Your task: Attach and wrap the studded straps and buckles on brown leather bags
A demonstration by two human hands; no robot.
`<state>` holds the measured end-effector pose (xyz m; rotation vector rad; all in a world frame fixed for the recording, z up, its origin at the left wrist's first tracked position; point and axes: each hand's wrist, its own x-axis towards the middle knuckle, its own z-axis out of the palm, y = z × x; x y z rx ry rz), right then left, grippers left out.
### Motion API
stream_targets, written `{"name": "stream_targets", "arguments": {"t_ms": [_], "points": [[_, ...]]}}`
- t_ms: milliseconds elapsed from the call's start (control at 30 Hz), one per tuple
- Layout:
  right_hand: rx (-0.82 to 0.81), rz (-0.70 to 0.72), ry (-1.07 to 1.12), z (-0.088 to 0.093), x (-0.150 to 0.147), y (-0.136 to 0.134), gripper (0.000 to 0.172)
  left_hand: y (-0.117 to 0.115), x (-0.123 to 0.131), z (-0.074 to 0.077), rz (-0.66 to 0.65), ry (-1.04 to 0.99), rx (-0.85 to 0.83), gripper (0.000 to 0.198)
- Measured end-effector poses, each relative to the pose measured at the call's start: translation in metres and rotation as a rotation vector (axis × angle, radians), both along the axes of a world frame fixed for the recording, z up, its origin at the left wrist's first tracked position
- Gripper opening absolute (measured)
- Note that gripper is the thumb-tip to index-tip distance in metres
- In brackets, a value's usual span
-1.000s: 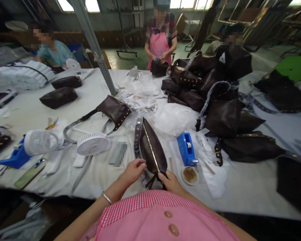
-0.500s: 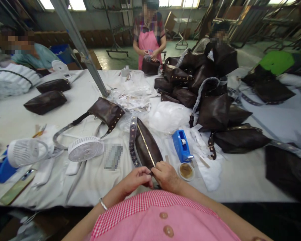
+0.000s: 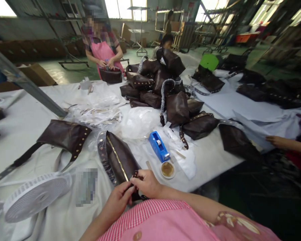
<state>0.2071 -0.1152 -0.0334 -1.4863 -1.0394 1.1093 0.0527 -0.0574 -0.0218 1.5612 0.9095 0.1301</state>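
A dark brown leather handbag point(image 3: 126, 154) lies in front of me with its gold zipper point(image 3: 116, 157) facing up. Along its left side runs a studded strap point(image 3: 104, 157) wrapped in clear plastic. At the bag's near end, my right hand point(image 3: 147, 183) pinches a small dark studded strap end point(image 3: 135, 174) between thumb and fingers. My left hand point(image 3: 120, 197) is closed against the same end of the bag, thumb and fingers together; what lies between them is hidden. A blue tape dispenser point(image 3: 158, 145) and a small round dish point(image 3: 167, 170) of brownish stuff are right of the bag.
Brown bags are piled point(image 3: 163, 77) beyond, beside white plastic wrap point(image 3: 137, 122). Another studded bag point(image 3: 65, 135) and a white fan point(image 3: 37, 197) are on the left. A metal post point(image 3: 32, 83) rises from the table. A co-worker in a pink apron point(image 3: 104, 55) handles a bag across; another person's hand point(image 3: 276, 140) shows at right.
My view has swung to the right, so the table's things sit further left. A dark studded strap end now shows in my right fingers. Both hands stay at the bag's near end.
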Motion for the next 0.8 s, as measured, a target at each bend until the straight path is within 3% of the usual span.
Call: {"name": "stream_targets", "arguments": {"t_ms": [100,200,300,433,567,633,700,800], "points": [[0.0,-0.059,-0.057,-0.004,0.027,0.0,0.023,0.002,-0.003,-0.01,0.025,0.044,0.032,0.043],[-0.106,-0.213,-0.37,-0.016,0.08,-0.005,0.031,0.005,-0.011,-0.017,0.056,0.057,0.008,0.042],[-0.249,-0.265,-0.515,-0.037,0.138,-0.024,0.034,0.006,-0.019,-0.019,0.068,0.072,-0.001,0.043],[-0.453,-0.069,-0.667,-0.069,0.17,-0.063,0.034,0.005,-0.022,-0.019,0.101,0.107,-0.003,0.042],[-0.65,0.167,-0.761,-0.095,0.154,-0.089,0.08,0.004,-0.013,-0.016,0.087,0.122,-0.003,0.043],[-0.703,0.22,-0.796,-0.103,0.148,-0.092,0.089,0.004,-0.007,-0.015,0.07,0.13,0.001,0.044],[-0.693,0.24,-0.812,-0.105,0.151,-0.09,0.083,0.004,-0.004,-0.015,0.058,0.14,0.004,0.045],[-0.624,0.174,-0.836,-0.102,0.175,-0.081,0.041,0.004,-0.005,-0.019,0.057,0.151,0.001,0.045]]}}
